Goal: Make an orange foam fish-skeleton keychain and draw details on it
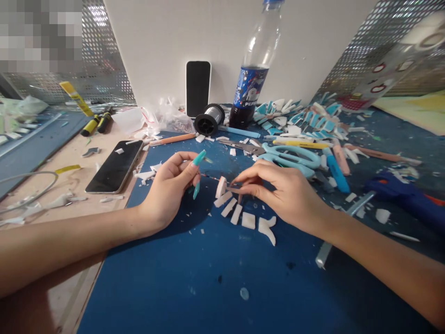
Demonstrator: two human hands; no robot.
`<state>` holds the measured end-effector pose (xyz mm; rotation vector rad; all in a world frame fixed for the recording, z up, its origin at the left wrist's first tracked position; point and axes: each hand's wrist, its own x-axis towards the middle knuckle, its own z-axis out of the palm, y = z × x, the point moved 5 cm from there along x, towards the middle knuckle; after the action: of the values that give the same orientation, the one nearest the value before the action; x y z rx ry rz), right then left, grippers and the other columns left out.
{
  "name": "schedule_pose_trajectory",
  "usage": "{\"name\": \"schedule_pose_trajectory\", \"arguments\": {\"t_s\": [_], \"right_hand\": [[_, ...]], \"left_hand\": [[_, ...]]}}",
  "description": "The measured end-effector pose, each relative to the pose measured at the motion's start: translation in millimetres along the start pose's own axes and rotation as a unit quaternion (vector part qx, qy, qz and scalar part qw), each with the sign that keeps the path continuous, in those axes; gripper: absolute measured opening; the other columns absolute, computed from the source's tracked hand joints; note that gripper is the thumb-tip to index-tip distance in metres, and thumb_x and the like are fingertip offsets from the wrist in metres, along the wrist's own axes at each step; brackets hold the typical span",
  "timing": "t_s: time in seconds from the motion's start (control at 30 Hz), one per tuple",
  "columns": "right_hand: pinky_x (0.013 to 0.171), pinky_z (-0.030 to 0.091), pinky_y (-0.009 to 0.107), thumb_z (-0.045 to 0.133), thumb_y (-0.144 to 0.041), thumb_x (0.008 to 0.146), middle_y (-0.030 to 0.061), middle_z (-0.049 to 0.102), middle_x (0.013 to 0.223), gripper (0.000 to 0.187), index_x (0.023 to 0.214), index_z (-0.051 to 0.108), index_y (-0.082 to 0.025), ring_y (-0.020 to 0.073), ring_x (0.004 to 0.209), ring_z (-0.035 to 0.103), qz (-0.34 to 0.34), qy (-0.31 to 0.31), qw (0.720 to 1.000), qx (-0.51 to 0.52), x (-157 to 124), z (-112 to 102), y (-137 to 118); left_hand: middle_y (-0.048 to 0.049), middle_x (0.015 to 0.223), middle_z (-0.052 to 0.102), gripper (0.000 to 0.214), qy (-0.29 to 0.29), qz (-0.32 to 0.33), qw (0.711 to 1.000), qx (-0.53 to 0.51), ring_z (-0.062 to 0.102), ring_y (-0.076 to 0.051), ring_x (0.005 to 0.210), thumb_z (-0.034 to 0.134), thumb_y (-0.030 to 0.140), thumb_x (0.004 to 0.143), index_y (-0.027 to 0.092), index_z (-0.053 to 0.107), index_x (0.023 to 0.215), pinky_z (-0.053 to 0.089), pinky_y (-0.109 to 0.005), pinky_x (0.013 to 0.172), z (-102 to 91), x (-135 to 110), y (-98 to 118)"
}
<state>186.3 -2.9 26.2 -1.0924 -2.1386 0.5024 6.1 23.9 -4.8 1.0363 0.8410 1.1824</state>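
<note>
My left hand, with long teal nails, is closed in a pinch on a thin wire-like strand that runs right to a small white foam piece. At the other side of that piece, my right hand has thumb and forefinger closed on it. Whether the strand passes through the foam is hard to tell. Just below the fingers, several white foam blocks lie in a curved row on the blue mat. A forked, tail-shaped white piece lies at the row's right end.
Light-blue scissors lie behind my right hand. Further back stand a wire spool, a cola bottle and an upright phone. Another phone lies left. A blue glue gun and blue-white foam pieces are right.
</note>
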Motion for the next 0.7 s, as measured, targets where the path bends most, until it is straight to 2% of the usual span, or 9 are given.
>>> {"name": "schedule_pose_trajectory", "arguments": {"t_s": [0.13,0.27,0.5,0.7], "right_hand": [[0.054,0.047,0.027,0.059,-0.029,0.087,-0.0004,0.066,0.069,0.009,0.092,0.060,-0.021,0.0132,0.060,0.064,0.070,0.009,0.991,0.113,-2.2,-0.2,7.7],[0.048,0.043,0.027,0.056,-0.035,0.089,-0.0017,0.063,0.062,0.016,0.095,0.058,-0.020,0.0112,0.050,0.056,0.122,0.050,0.980,0.150,-3.0,-1.2,8.1],[0.054,0.046,0.024,0.051,-0.030,0.093,-0.0026,0.057,0.064,0.013,0.102,0.053,-0.020,0.0107,0.059,0.058,0.112,0.072,0.979,0.152,-3.9,-0.4,-0.7],[0.047,0.041,0.023,0.051,-0.026,0.093,-0.0023,0.056,0.066,0.012,0.103,0.052,-0.020,0.0094,0.055,0.055,0.110,0.096,0.977,0.154,-5.4,-1.9,-2.0]], "left_hand": [[0.0047,0.055,0.050,0.002,0.002,0.003,1.000,0.003,0.043,-0.004,0.048,0.056,0.014,0.086,0.015,0.057,0.085,0.037,-0.011,0.047,-0.6,0.3,-0.1],[0.0046,0.055,0.050,0.003,-0.004,0.000,1.000,0.004,0.043,-0.004,0.049,0.055,0.013,0.087,0.015,0.057,0.085,0.037,-0.011,0.047,0.8,0.6,0.2],[0.0041,0.057,0.051,0.006,-0.012,0.007,1.000,0.002,0.044,-0.005,0.051,0.053,0.012,0.088,0.015,0.057,0.084,0.038,-0.011,0.050,1.1,-0.6,1.1],[0.0041,0.058,0.052,0.008,-0.029,0.012,1.000,0.001,0.045,-0.005,0.053,0.051,0.010,0.088,0.015,0.057,0.088,0.039,-0.011,0.052,3.3,0.1,0.5]]}}
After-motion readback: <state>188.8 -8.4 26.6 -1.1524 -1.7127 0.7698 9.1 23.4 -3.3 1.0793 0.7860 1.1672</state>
